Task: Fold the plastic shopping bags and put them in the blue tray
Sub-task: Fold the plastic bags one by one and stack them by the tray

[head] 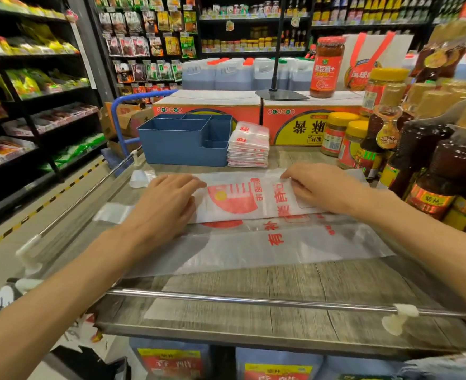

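Note:
A white plastic shopping bag [243, 198] with red print lies folded into a long strip across the wooden shelf top. My left hand [166, 201] rests flat on its left end with the fingers straight. My right hand [319, 187] presses on its right end, and its fingertips touch the folded edge. Another flat bag [253, 248] with red characters lies under it, nearer to me. Behind them stands the blue tray [171, 144] with several compartments. A stack of folded bags [249, 145] sits right beside it on the shelf.
Sauce bottles [423, 160] and jars [333, 133] crowd the right edge. Orange cartons [207, 108] stand behind the tray, with a black stand base [281, 94] and a red jar [326, 67] on top. A metal rail [253, 300] runs along the front edge. An aisle lies to the left.

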